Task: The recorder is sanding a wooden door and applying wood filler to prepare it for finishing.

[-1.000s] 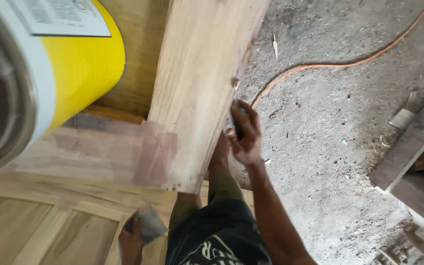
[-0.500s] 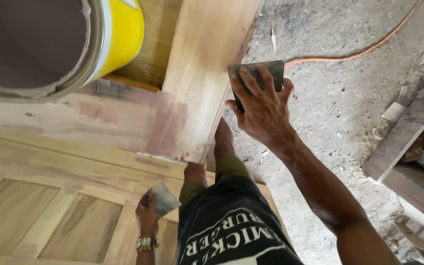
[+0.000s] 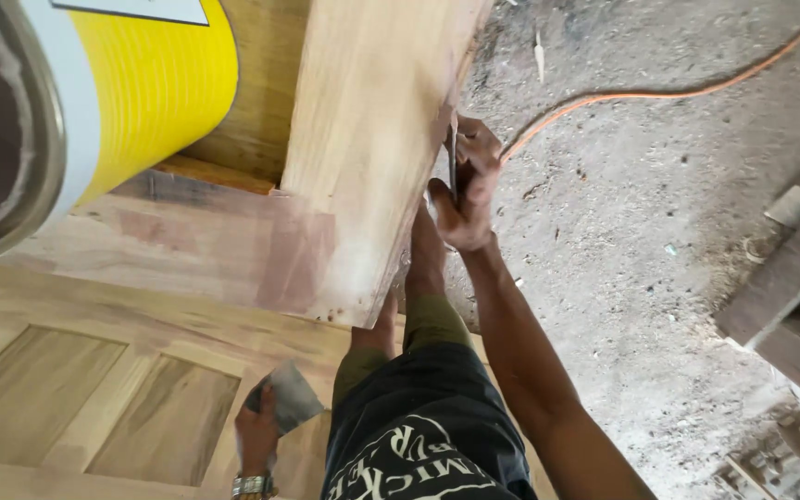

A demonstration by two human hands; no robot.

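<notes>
My right hand (image 3: pixel 465 190) grips a thin metal scraper blade (image 3: pixel 453 157), held edge-on against the right edge of a pale wooden door stile (image 3: pixel 372 139). Low in the view, my left hand (image 3: pixel 256 431), with a wristwatch (image 3: pixel 252 484), holds a flat grey putty knife (image 3: pixel 291 396) over the panelled wooden door (image 3: pixel 141 407). A reddish-brown filler smear (image 3: pixel 233 241) covers the door's cross rail beside the stile. My legs and dark printed shorts (image 3: pixel 418 435) stand between the door and the floor.
A large yellow can (image 3: pixel 141 83) with a grey-brown inside sits at the upper left, close to the camera. An orange cable (image 3: pixel 650 93) curves over the dusty concrete floor (image 3: pixel 641 241). Wooden planks (image 3: pixel 789 278) lie at the right edge.
My right hand has turned the scraper from flat and face-up to edge-on against the stile's edge. The view shifted, so the can looks larger. My left hand stays low with the putty knife.
</notes>
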